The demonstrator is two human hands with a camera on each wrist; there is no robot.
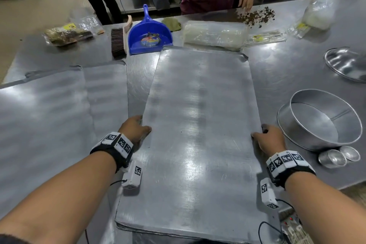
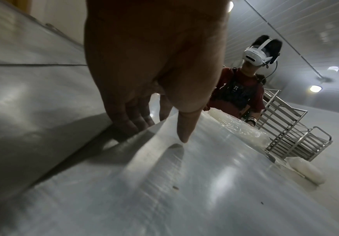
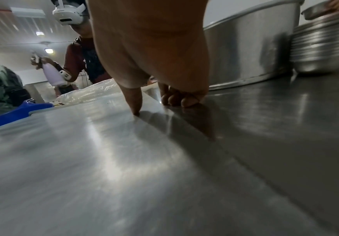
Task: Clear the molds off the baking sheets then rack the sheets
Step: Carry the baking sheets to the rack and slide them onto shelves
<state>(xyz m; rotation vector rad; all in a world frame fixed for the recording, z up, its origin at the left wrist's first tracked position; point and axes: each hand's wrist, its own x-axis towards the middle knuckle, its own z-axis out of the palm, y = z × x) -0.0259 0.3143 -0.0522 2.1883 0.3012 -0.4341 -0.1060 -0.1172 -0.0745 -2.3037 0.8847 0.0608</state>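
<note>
We hold the bare sheet (image 1: 200,125) by both long edges, left hand (image 1: 134,128) and right hand (image 1: 271,139) each in a closed grip. Molds (image 1: 320,121) sit beside it on the counter (image 1: 277,77); racking remains, other sheets (image 1: 49,105) too.

I see a large rectangular brushed-metal baking sheet (image 1: 200,125), dull sheen, fine scratches; round grey matt-metal cake mould (image 1: 324,119); glossy blue plastic dustpan (image 1: 149,33); crinkled clear plastic bag (image 1: 213,33); scuffed steel table (image 1: 287,77)
</note>
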